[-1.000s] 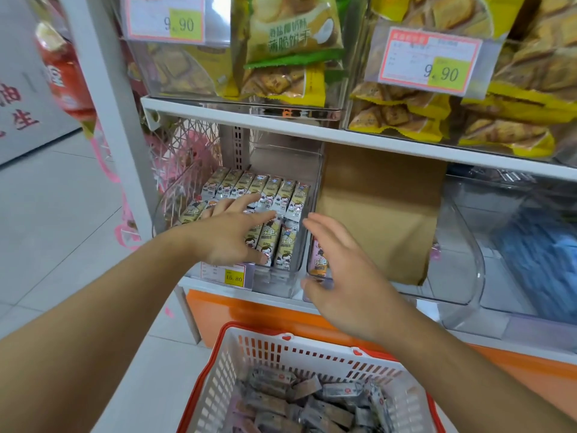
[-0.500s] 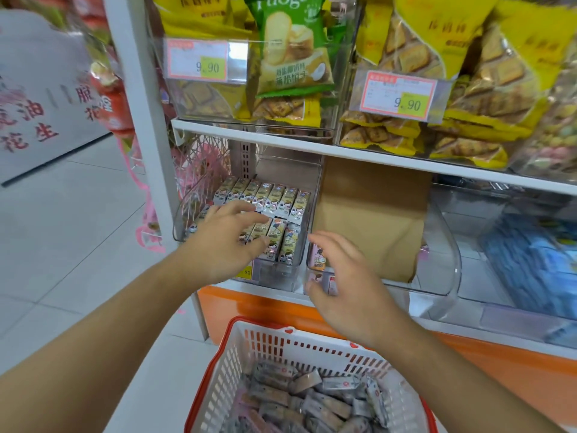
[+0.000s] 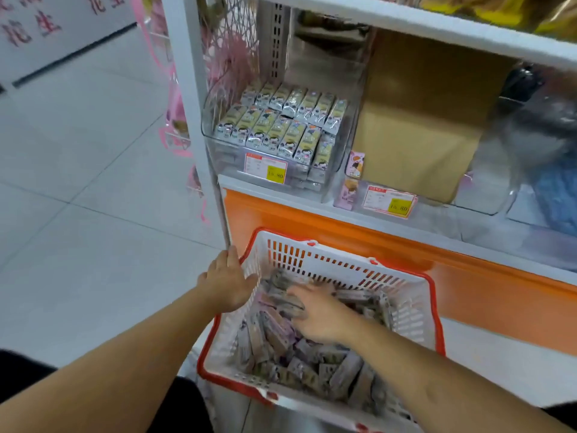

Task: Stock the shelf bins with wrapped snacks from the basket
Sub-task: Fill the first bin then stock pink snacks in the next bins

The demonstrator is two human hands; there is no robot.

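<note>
- The pale tiled floor [image 3: 78,198] fills your left side and runs far back to a white wall panel [image 3: 46,23] printed with red Chinese characters, cut off at the top.
- The white shelf unit [image 3: 406,23] stands on your right, with an orange base panel [image 3: 343,232] under its lower shelf; its white upright post [image 3: 190,89] marks the left edge, with pink netting hanging beside it.
- A brown cardboard sheet [image 3: 421,120] leans upright in the middle clear bin, with two pink-wrapped packs at that bin's near left corner.
- The red-rimmed white basket [image 3: 327,260] sits near you, just in front of the orange panel; open floor lies to its left.
- The left shelf bin [image 3: 218,142] of clear plastic holds two neat rows of wrapped snacks [image 3: 281,120] with yellowish wrappers.
- Loose wrapped snacks in the basket [image 3: 312,367] lie jumbled, grey and purple.
- Your left hand [image 3: 226,282] rests at the basket's left rim, fingers relaxed and extended, holding nothing.
- Your right hand [image 3: 315,310] is down among the basket snacks, fingers spread over them; blur hides whether they grasp any.
- Two price tags: the one on the left bin [image 3: 265,168] has a yellow patch that seems to read 15.80; the middle one [image 3: 388,201] is blurred.
</note>
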